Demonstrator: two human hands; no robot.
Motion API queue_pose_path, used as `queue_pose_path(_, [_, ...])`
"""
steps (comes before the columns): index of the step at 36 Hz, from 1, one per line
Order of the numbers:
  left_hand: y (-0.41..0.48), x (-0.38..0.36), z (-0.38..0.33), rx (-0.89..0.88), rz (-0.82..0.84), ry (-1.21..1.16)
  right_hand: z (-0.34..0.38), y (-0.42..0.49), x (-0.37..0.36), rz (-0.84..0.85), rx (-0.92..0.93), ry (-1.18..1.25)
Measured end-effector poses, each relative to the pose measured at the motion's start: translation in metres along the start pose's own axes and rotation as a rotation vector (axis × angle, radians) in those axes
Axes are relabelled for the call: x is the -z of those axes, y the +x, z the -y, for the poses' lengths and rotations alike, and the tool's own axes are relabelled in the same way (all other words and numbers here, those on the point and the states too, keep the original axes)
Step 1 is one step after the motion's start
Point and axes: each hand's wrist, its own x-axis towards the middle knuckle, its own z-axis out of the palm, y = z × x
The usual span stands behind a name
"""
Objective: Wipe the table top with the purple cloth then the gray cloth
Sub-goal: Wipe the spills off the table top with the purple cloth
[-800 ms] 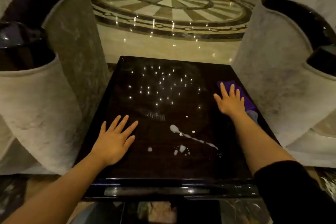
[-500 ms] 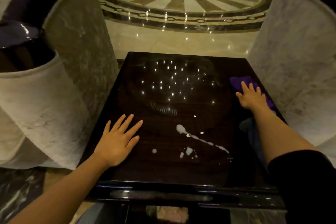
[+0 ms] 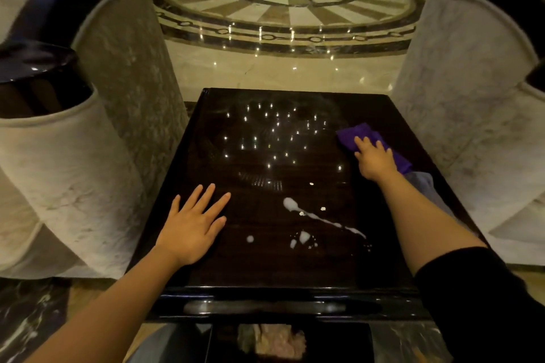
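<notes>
A glossy dark table top (image 3: pixel 265 268) fills the middle of the view. The purple cloth (image 3: pixel 352 135) lies at its right side, and my right hand (image 3: pixel 375 159) rests on it with fingers curled over the fabric. The gray cloth (image 3: pixel 424 186) lies just behind my right forearm at the table's right edge, partly hidden. My left hand (image 3: pixel 193 225) presses flat on the table's near left, fingers spread, holding nothing. A white spill streak (image 3: pixel 318 216) with small drops (image 3: pixel 302 237) sits between my hands.
Tall pale upholstered armchairs stand close on both sides: left one (image 3: pixel 88 156), right one (image 3: pixel 472 127). Beyond the table lies a polished marble floor with a round inlaid pattern (image 3: pixel 283 0). The table's near edge (image 3: pixel 265 306) is just below my arms.
My right hand's fingers have curled down onto the purple cloth, bunching it. The view shifted slightly. My left hand stays flat in the same spot.
</notes>
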Motion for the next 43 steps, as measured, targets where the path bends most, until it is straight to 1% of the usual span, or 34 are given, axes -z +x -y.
queue_pose_path(10, [-0.003, 0.005, -0.002, -0.010, 0.037, 0.007, 0.046, -0.044, -0.026, 0.013, 0.205, 0.004])
queue_pose_path(16, [-0.004, 0.004, -0.002, -0.019, 0.031, -0.010, 0.067, -0.076, -0.038, 0.005, 0.287, 0.035])
queue_pose_path(23, [-0.002, -0.001, 0.001, -0.016, 0.028, -0.013, 0.091, -0.112, -0.046, 0.060, 0.364, 0.073])
queue_pose_path(34, [0.000, -0.002, 0.001, -0.022, 0.020, -0.020, 0.114, -0.177, -0.054, 0.130, 0.505, 0.110])
queue_pose_path(43, [0.002, -0.003, 0.003, -0.030, 0.015, -0.024, 0.116, -0.224, -0.063, 0.133, 0.592, 0.107])
